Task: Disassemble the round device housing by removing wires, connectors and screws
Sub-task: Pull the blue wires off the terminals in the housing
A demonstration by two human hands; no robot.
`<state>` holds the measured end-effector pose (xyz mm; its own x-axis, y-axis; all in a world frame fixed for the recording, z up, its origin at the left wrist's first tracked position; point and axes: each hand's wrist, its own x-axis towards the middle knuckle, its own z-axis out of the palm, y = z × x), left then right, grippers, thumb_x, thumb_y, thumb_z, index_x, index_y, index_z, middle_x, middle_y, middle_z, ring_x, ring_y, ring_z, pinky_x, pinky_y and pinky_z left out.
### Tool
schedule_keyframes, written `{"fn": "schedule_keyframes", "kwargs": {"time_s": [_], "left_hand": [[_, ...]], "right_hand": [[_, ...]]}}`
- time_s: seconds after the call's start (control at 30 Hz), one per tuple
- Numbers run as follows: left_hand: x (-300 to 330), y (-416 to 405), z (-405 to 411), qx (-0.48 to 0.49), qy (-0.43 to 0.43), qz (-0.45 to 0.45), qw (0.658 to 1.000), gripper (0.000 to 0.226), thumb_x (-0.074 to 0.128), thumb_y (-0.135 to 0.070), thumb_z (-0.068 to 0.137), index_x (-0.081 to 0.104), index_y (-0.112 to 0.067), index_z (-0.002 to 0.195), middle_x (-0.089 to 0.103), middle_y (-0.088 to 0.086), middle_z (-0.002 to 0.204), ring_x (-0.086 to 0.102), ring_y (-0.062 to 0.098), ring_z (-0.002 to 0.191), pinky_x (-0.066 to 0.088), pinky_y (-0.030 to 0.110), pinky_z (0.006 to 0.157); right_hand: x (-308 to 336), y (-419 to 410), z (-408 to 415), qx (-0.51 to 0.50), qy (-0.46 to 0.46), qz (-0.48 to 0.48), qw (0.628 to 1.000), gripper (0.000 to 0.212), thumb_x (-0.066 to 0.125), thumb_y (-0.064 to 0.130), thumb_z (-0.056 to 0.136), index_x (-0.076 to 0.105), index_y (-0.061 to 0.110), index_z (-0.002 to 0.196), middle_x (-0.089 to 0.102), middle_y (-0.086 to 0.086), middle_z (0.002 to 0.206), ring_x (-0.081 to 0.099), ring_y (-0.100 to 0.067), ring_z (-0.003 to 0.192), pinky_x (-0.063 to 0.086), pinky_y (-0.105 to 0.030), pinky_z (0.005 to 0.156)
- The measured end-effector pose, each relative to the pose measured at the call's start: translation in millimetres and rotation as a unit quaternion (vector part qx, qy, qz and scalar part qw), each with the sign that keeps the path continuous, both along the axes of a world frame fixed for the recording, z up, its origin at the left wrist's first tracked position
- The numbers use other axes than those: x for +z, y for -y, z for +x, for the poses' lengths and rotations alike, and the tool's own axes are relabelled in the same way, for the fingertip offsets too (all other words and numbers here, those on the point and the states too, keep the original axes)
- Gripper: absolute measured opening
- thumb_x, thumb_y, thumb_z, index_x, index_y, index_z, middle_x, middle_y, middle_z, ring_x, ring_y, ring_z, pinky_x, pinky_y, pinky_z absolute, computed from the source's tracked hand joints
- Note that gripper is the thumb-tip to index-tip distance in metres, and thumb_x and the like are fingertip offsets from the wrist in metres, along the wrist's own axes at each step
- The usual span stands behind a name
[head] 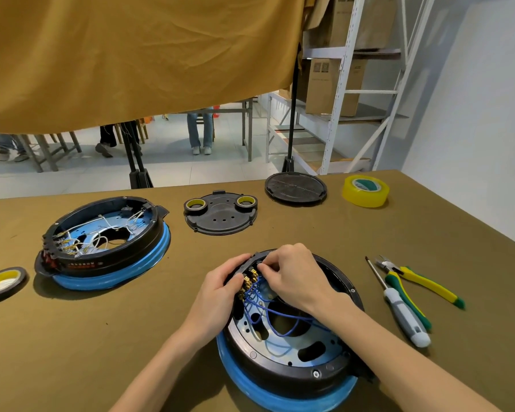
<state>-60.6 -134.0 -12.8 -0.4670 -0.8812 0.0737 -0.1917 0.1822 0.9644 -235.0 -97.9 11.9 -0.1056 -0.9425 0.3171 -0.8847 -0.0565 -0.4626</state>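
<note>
Fingertips of the right hand are curling out of sight among brass connectors and blue wires, pinching something too small to name. Round housing is sitting near on the tabletop, its near edge cut off. Left hand is gripping its far-left rim.

Your round housing is matt black plastic over a glossy blue rim, with a shiny metal plate inside; the counter wears matt olive cloth.
</note>
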Motion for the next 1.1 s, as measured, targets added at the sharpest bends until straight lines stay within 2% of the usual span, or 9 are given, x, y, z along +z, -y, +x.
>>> {"fn": "schedule_keyframes", "kwargs": {"time_s": [0.13, 0.23, 0.4, 0.63, 0.73, 0.83, 0.97, 1.1], "left_hand": [[0.3, -0.2, 0.1, -0.001, -0.004, 0.004, 1.000, 0.039, 0.048, -0.010, 0.106, 0.060, -0.031, 0.137, 0.068, -0.015, 0.126, 0.065, 0.001, 0.114, 0.054, 0.022, 0.093], [-0.2, 0.4, -0.4, -0.001, -0.005, 0.004, 1.000, 0.039, 0.048, -0.011, 0.107, 0.059, -0.030, 0.139, 0.068, -0.015, 0.127, 0.065, 0.000, 0.114, 0.054, 0.022, 0.092], [-2.1, 2.2, 0.2, 0.001, 0.001, 0.003, 1.000, 0.039, 0.048, -0.014, 0.107, 0.058, -0.030, 0.141, 0.068, -0.014, 0.128, 0.065, 0.002, 0.116, 0.054, 0.035, 0.101], [-4.0, 3.1, 0.1, -0.006, -0.007, 0.002, 1.000, 0.038, 0.049, -0.014, 0.107, 0.059, -0.032, 0.138, 0.070, -0.015, 0.126, 0.066, 0.003, 0.115, 0.055, 0.031, 0.096], [-4.8, 2.9, -0.5, -0.002, -0.008, 0.000, 1.000, 0.038, 0.049, -0.012, 0.107, 0.060, -0.034, 0.136, 0.071, -0.019, 0.122, 0.066, 0.001, 0.114, 0.054, 0.024, 0.092], [-3.7, 2.4, 0.4, -0.003, -0.002, -0.006, 1.000, 0.038, 0.049, -0.013, 0.106, 0.060, -0.036, 0.135, 0.070, -0.023, 0.121, 0.065, -0.002, 0.114, 0.053, 0.015, 0.087], [-2.9, 2.8, 0.4, -0.007, -0.001, -0.002, 1.000, 0.038, 0.048, -0.015, 0.107, 0.058, -0.034, 0.138, 0.068, -0.016, 0.127, 0.065, 0.000, 0.114, 0.054, 0.023, 0.092], [-2.1, 2.1, 1.0, -0.011, 0.002, -0.005, 1.000, 0.038, 0.047, -0.015, 0.107, 0.057, -0.032, 0.140, 0.067, -0.015, 0.129, 0.064, -0.001, 0.114, 0.053, 0.018, 0.088]], "right_hand": [[-0.8, 2.0, -1.3, -0.005, 0.032, 0.003, 0.999, 0.025, 0.065, 0.030, 0.095, 0.082, 0.014, 0.086, 0.074, -0.004, 0.069, 0.067, -0.021, 0.062, 0.056, -0.038, 0.064], [-3.7, 1.5, -0.3, -0.007, 0.014, 0.003, 1.000, 0.029, 0.064, 0.031, 0.097, 0.081, 0.011, 0.084, 0.073, -0.007, 0.067, 0.066, -0.023, 0.060, 0.055, -0.040, 0.062], [-4.7, 3.2, -1.6, -0.005, 0.015, 0.002, 1.000, 0.031, 0.063, 0.030, 0.097, 0.080, 0.009, 0.083, 0.072, -0.007, 0.066, 0.064, -0.024, 0.058, 0.054, -0.041, 0.061], [-3.8, 0.9, -1.9, -0.010, 0.020, 0.003, 1.000, 0.028, 0.063, 0.031, 0.098, 0.081, 0.012, 0.087, 0.073, -0.006, 0.068, 0.065, -0.022, 0.060, 0.055, -0.040, 0.062], [-4.3, -1.6, -0.1, -0.012, 0.021, -0.001, 1.000, 0.027, 0.062, 0.032, 0.098, 0.082, 0.015, 0.090, 0.073, -0.005, 0.069, 0.064, -0.021, 0.061, 0.053, -0.038, 0.061], [-4.6, -3.0, 0.1, -0.004, 0.003, -0.007, 1.000, 0.031, 0.060, 0.032, 0.099, 0.080, 0.012, 0.086, 0.070, -0.004, 0.065, 0.060, -0.020, 0.057, 0.048, -0.033, 0.057], [-3.6, -1.3, 1.5, -0.015, -0.004, -0.001, 1.000, 0.034, 0.059, 0.032, 0.099, 0.079, 0.008, 0.084, 0.069, -0.006, 0.065, 0.059, -0.021, 0.058, 0.049, -0.036, 0.058], [-3.7, -3.0, 4.8, -0.023, -0.018, -0.010, 1.000, 0.035, 0.059, 0.030, 0.099, 0.077, 0.007, 0.080, 0.066, -0.006, 0.061, 0.055, -0.021, 0.055, 0.046, -0.034, 0.056]]}}
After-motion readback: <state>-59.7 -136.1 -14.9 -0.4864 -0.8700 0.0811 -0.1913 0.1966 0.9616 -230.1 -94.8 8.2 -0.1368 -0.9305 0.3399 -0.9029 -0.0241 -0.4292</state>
